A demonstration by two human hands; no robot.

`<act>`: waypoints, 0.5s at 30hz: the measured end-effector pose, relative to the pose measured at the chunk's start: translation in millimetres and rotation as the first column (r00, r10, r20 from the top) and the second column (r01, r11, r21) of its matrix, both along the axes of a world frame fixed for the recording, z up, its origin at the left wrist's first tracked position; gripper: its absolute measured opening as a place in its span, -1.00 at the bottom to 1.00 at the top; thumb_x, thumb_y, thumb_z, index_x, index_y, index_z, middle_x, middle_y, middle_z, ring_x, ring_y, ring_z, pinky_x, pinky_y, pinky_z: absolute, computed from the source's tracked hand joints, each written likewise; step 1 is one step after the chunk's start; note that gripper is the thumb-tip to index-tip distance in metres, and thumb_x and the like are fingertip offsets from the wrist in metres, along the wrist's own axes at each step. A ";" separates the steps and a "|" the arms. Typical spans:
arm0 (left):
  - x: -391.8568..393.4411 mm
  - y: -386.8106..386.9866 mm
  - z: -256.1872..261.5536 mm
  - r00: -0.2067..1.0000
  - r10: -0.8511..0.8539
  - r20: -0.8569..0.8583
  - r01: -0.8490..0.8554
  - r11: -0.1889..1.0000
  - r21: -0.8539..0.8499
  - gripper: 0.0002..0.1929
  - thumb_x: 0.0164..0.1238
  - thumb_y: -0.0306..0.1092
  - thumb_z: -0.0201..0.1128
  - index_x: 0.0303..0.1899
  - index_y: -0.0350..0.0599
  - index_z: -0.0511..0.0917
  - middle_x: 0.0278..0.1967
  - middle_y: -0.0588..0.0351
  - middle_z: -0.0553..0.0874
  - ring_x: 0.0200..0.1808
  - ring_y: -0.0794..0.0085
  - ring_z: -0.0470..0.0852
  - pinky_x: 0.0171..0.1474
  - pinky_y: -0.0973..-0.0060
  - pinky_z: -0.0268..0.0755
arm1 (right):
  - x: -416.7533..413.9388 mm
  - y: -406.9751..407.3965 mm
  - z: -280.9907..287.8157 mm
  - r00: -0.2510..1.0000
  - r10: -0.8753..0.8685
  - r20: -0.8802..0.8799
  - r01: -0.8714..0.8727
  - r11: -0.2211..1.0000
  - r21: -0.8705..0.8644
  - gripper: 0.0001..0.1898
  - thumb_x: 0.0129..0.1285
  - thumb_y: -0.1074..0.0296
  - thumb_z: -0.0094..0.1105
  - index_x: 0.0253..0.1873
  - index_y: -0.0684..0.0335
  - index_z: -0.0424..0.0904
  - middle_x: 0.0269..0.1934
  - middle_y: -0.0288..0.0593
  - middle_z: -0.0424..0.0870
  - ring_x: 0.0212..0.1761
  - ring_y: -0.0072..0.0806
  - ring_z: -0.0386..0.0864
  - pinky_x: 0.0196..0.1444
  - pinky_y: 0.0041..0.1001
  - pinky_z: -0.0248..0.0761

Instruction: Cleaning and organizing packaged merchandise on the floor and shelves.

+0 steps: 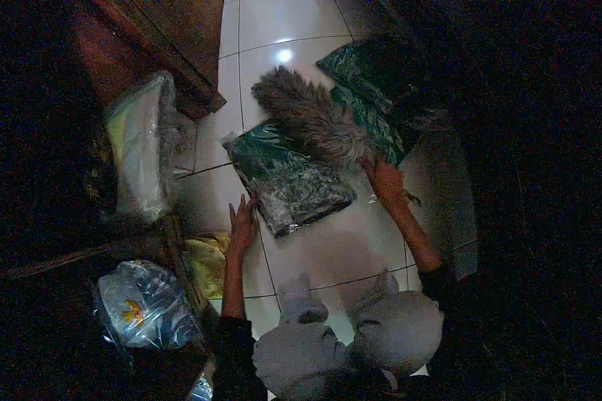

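Note:
My right hand (387,179) is closed at the lower end of a fluffy grey-brown duster (313,113), whose handle is mostly hidden by the hand. The duster lies over the upper right part of a dark green item in a clear plastic bag (291,175) on the tiled floor. My left hand (243,220) is at the bag's left edge with its fingers spread and nothing in its palm; whether a fingertip touches the plastic I cannot tell. Beyond the duster, at the upper right, more dark green plastic-wrapped goods (376,100) lie on the floor.
A wooden cabinet (180,55) stands at the upper left. Near it is a pale plastic-wrapped package (143,150). At the lower left are a wrapped white and blue package (148,306) and a yellow item (208,265) beside a wooden edge. My knees (351,341) are close below.

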State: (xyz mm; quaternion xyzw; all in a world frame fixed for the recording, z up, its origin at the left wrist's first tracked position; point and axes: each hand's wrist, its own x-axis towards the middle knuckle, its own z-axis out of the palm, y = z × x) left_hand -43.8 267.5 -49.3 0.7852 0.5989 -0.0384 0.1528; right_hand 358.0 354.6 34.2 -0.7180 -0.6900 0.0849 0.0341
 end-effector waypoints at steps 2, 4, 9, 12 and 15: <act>-3.7 2.1 10.5 0.990 -0.068 0.120 0.062 0.996 0.059 -0.24 0.12 -0.36 0.24 0.41 -0.03 0.16 0.46 0.08 0.16 0.52 0.12 -0.05 0.46 -0.16 -0.47 | 12.0 5.6 -2.1 0.999 -0.033 0.039 0.032 0.999 0.009 -0.42 0.36 0.01 0.07 0.26 0.39 0.30 -0.35 0.14 0.63 -0.35 -0.07 0.63 -0.26 -0.10 0.48; 0.9 4.2 23.1 0.977 -0.069 0.203 0.052 0.995 0.086 -0.20 0.06 -0.28 0.32 0.41 0.04 0.18 0.47 0.11 0.14 0.51 0.08 -0.03 0.46 -0.17 -0.45 | 24.8 12.8 -12.1 0.994 -0.095 0.056 0.099 0.992 -0.072 -0.39 0.35 0.09 0.08 0.35 0.35 0.19 -0.13 0.19 0.59 -0.19 -0.05 0.61 -0.16 -0.11 0.48; 15.9 4.7 36.7 0.986 0.000 0.167 -0.009 0.999 0.052 -0.17 0.06 -0.21 0.37 0.42 0.16 0.18 0.46 0.09 0.16 0.48 0.02 0.06 0.45 -0.17 -0.39 | 31.3 -3.8 -46.9 0.990 0.015 0.140 -0.030 0.994 0.104 -0.33 0.28 0.20 0.17 0.43 0.17 0.11 0.17 0.17 0.36 0.11 0.00 0.41 0.11 -0.12 0.32; 16.1 0.0 26.4 0.987 -0.035 0.157 0.005 0.982 0.190 -0.20 0.08 -0.16 0.36 0.41 0.21 0.20 0.47 0.07 0.16 0.46 0.01 0.12 0.45 -0.16 -0.35 | 3.3 -36.3 -58.3 0.874 0.439 0.210 -0.484 0.827 0.286 -0.26 0.22 0.27 0.23 0.46 0.05 0.08 0.31 0.13 0.21 0.27 0.02 0.27 0.26 -0.12 0.21; 14.8 -3.0 11.7 0.982 -0.018 0.186 -0.022 0.977 0.211 -0.23 0.10 -0.16 0.34 0.41 0.23 0.21 0.45 0.06 0.19 0.45 0.02 0.14 0.44 -0.14 -0.32 | -21.2 -45.2 -57.1 0.719 0.670 0.183 -0.691 0.664 0.285 -0.18 0.16 0.33 0.29 0.49 -0.07 0.05 0.44 0.10 0.07 0.43 0.05 0.13 0.41 -0.12 0.11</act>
